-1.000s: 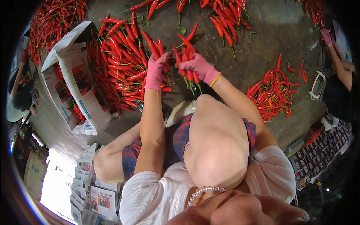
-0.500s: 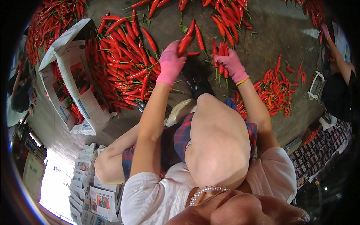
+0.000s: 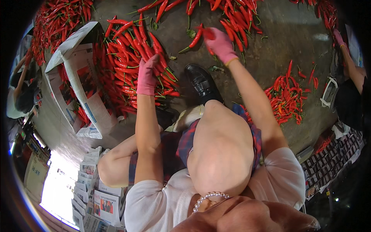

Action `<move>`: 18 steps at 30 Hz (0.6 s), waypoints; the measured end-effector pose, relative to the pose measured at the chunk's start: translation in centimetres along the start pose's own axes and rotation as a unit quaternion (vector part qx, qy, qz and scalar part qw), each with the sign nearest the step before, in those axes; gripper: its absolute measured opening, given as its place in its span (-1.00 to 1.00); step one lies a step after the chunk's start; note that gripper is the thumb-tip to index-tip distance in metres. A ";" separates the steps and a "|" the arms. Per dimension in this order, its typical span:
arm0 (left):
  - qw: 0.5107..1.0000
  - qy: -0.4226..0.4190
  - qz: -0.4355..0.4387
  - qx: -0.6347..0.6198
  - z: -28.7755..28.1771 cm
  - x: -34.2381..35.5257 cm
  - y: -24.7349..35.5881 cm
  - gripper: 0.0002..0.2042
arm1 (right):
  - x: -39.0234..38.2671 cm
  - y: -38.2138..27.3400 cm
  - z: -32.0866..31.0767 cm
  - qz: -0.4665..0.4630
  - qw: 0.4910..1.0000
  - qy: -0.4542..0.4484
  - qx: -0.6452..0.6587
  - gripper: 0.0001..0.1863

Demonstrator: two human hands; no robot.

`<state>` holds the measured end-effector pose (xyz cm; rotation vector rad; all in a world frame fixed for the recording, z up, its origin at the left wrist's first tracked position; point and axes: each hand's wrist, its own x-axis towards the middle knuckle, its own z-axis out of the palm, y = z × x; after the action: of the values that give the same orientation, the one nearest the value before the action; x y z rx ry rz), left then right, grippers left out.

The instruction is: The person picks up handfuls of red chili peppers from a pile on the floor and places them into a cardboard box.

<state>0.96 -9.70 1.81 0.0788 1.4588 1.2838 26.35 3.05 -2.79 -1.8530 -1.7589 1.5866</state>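
Note:
My left hand (image 3: 147,75), in a pink glove, lies with fingers stretched out on a big pile of red chillies (image 3: 127,62) to my left front. It grips nothing that I can see. My right hand (image 3: 221,44), also pink-gloved, reaches far forward to another heap of chillies (image 3: 235,17) and is closed on a few red chillies (image 3: 198,35) with green stems. My black shoe (image 3: 201,82) rests on the concrete floor between the two arms.
A cardboard box lined with newspaper (image 3: 79,79) stands at the left. Stacked newspapers (image 3: 94,185) lie at lower left. A smaller chilli pile (image 3: 286,96) and a white basket (image 3: 328,92) are at right, beside another person's gloved arm (image 3: 346,54). Another person (image 3: 19,92) sits far left.
My hands have parted: the left went down and left onto the near pile and let go of its chillies, while the right went up and right to the far heap with chillies in it.

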 end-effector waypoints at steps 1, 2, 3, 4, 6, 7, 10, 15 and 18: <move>0.996 -0.055 0.012 -0.070 1.1 -0.4 0.3 -0.64 | 0.6 -2.2 2.1 0.042 0.996 -0.061 0.054 -0.47; 0.981 -0.125 0.012 -0.145 4.0 -0.6 0.3 -0.63 | 1.7 -2.7 3.4 -0.024 0.996 -0.084 -0.004 -0.47; 0.957 -0.189 0.008 -0.218 6.0 -0.7 0.0 -0.62 | 2.4 -2.5 4.4 -0.085 0.988 -0.111 -0.061 -0.46; 0.944 -0.204 -0.025 -0.257 4.9 0.2 -0.7 -0.57 | 1.8 -3.4 5.7 -0.120 0.988 -0.074 -0.055 -0.47; 0.947 -0.227 -0.009 -0.225 4.3 0.2 -0.3 -0.58 | 0.0 -3.6 6.0 -0.133 0.989 -0.032 0.048 -0.42; 0.949 -0.238 0.001 -0.209 3.9 0.3 0.1 -0.58 | -0.6 -3.1 4.5 -0.093 0.984 0.001 0.152 -0.42; 0.973 -0.200 -0.028 -0.111 7.6 1.7 -3.0 -0.60 | 0.1 4.4 -2.9 -0.049 0.979 0.196 0.021 -0.40; 0.990 -0.105 -0.084 -0.053 11.8 6.1 -12.4 -0.80 | -2.0 8.0 -1.9 -0.120 0.982 0.133 0.067 -0.48; 0.992 -0.088 -0.083 -0.030 7.2 5.2 -10.0 -0.84 | -5.0 8.0 -3.6 0.013 0.943 0.092 0.319 -0.68</move>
<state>10.09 -5.73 -7.18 0.0301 1.2482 1.1548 35.28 -1.48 -3.90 -1.6258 -0.9746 1.6597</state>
